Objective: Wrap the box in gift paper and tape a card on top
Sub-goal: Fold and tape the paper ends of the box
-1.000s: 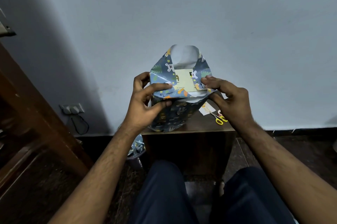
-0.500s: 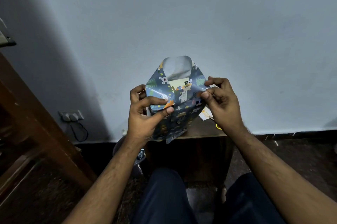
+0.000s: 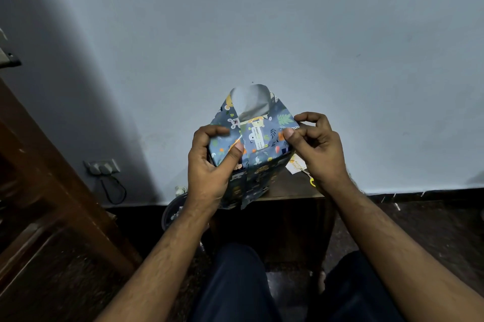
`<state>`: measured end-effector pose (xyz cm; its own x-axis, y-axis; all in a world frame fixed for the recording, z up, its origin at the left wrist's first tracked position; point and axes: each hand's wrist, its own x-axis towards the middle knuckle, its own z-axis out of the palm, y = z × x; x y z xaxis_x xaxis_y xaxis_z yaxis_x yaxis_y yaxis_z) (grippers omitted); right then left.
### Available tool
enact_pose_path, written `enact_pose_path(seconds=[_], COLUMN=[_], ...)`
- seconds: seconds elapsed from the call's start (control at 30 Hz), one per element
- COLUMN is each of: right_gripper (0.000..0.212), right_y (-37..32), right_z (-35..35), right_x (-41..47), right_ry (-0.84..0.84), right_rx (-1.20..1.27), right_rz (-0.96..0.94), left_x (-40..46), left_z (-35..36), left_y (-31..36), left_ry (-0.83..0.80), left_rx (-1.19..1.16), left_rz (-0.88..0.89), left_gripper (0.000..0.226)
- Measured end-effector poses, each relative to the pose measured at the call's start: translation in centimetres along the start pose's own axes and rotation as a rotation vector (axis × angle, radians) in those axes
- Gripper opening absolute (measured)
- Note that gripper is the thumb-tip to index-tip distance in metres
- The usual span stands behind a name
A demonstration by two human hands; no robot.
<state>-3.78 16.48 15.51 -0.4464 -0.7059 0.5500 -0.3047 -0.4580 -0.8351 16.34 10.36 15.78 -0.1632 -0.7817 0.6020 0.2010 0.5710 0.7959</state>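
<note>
A box wrapped in blue gift paper [image 3: 258, 162] with animal prints stands on end over a small wooden table [image 3: 288, 188]. My left hand [image 3: 212, 164] grips its left side, thumb pressed on the folded left flap. My right hand [image 3: 318, 148] pinches the right flap at the box's top edge. Both side flaps lie folded over the open end. The far flap [image 3: 250, 103] sticks up, showing its white underside. A small white card [image 3: 296, 164] lies on the table behind my right hand.
Yellow-handled scissors [image 3: 312, 181] peek out beside my right wrist. A round bin [image 3: 170, 213] sits on the floor left of the table. Wooden furniture [image 3: 52, 177] stands at the left. A wall socket [image 3: 102, 165] with a cable is low on the wall.
The right side flap has been folded inward over the box end, covering the pale box face seen earlier. My right hand curled into a pinch at the right edge.
</note>
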Motion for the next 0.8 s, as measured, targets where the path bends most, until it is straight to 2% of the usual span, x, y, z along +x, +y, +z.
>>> enact_pose_path(seconds=[0.13,0.23,0.4,0.43,0.53,0.6,0.7,0.8], right_gripper=[0.018,0.015,0.026,0.027,0.029,0.026,0.016,0.019], right_y=[-0.2,-0.6,-0.8,-0.8,-0.8,-0.6,-0.5,-0.6], right_z=[-0.1,-0.3,-0.3,-0.3,-0.2,-0.3,-0.2,0.3], right_x=[0.2,0.3,0.7,0.7,0.6,0.5,0.4,0.5], right_ry=[-0.028,-0.038,-0.037,-0.026,-0.005,-0.025,-0.054,0.001], right_rx=[0.001,0.006,-0.020,-0.015,-0.010,-0.031,-0.233,-0.693], right_rz=[0.010,0.027,0.058,0.063,0.053,0.033,-0.112,-0.375], left_x=[-0.2,-0.3,-0.7,-0.7,-0.5,-0.2,-0.2,-0.3], left_z=[-0.4,-0.7,-0.5,-0.6,-1.4,-1.9,-1.9,-1.6], left_y=[0.3,0.3,0.1,0.0,-1.1,-1.3,-0.8,-0.4], left_ry=[-0.038,-0.049,-0.110,-0.134,-0.218,-0.232,-0.195,-0.168], left_rx=[0.018,0.063,0.156,0.175,0.232,0.298,0.374,0.409], left_rz=[0.031,0.038,0.128,0.140,0.156,0.184,0.294,0.345], left_gripper=[0.055,0.067,0.057,0.061,0.097,0.113,0.104,0.094])
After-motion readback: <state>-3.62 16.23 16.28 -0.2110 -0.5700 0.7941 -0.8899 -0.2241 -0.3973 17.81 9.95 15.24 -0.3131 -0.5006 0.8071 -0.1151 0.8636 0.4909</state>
